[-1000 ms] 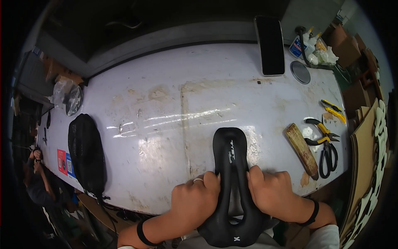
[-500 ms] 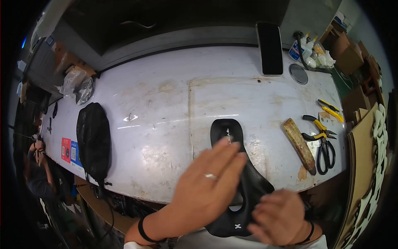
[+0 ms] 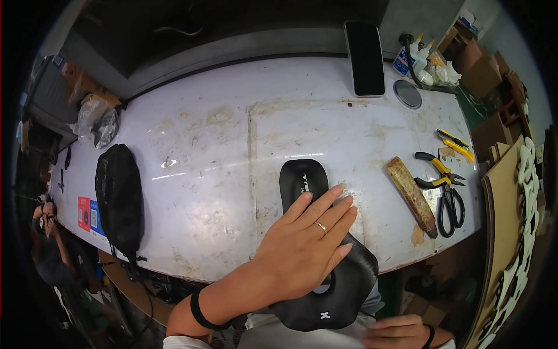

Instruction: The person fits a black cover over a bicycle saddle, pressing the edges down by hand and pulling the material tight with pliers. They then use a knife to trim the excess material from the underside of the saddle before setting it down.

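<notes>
A black bicycle saddle (image 3: 351, 278) lies at the table's near edge, its narrow nose pointing away from me and its wide rear toward my body. White lettering marks the nose, and part of a central cutout shows below my palm. My left hand (image 3: 302, 247), with a ring and a black wristband, rests on the middle of the saddle, fingers stretched out and slightly apart. Low at the right, beside the saddle's rear, is my right hand (image 3: 401, 333). It is blurred, apart from the saddle, and its fingers are partly smeared.
Right of the saddle lie a worn bar-shaped tool (image 3: 411, 196), yellow-black pliers (image 3: 443, 173), black-handled scissors (image 3: 450, 212) and a yellow cutter (image 3: 457, 148). A phone (image 3: 366, 61) stands at the back. A black pouch (image 3: 119, 198) lies left. Cardboard (image 3: 500, 203) stands beyond the right edge.
My right hand has moved off the saddle's right side, down toward the lower edge. My left hand has flattened with fingers more spread. The whole view has shifted slightly.
</notes>
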Action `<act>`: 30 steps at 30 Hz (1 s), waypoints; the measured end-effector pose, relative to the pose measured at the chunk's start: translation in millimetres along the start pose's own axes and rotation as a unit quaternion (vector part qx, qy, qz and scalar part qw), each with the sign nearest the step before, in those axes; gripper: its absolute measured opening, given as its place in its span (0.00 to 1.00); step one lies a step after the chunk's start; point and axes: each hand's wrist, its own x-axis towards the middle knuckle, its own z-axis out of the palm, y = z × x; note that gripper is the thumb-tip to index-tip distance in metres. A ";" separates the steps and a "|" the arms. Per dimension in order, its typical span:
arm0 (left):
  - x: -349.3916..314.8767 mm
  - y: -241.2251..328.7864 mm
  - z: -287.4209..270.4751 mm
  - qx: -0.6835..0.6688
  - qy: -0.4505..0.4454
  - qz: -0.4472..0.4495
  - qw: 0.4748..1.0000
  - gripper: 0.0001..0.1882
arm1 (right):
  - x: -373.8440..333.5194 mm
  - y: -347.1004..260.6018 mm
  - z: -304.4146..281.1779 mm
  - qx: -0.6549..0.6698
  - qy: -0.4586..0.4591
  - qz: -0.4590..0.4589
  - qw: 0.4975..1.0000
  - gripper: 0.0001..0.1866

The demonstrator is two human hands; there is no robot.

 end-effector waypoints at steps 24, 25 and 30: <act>5.4 10.0 7.1 -0.014 0.065 -0.017 0.998 0.27 | -48.8 19.0 83.9 0.434 0.276 0.415 0.750 0.32; 6.4 11.2 7.7 -0.015 0.069 -0.013 0.997 0.27 | -51.3 20.2 81.9 0.414 0.284 0.429 0.751 0.37; 3.9 13.0 9.6 0.005 0.071 -0.030 0.997 0.28 | 34.4 7.6 64.5 0.526 0.450 0.489 0.531 0.20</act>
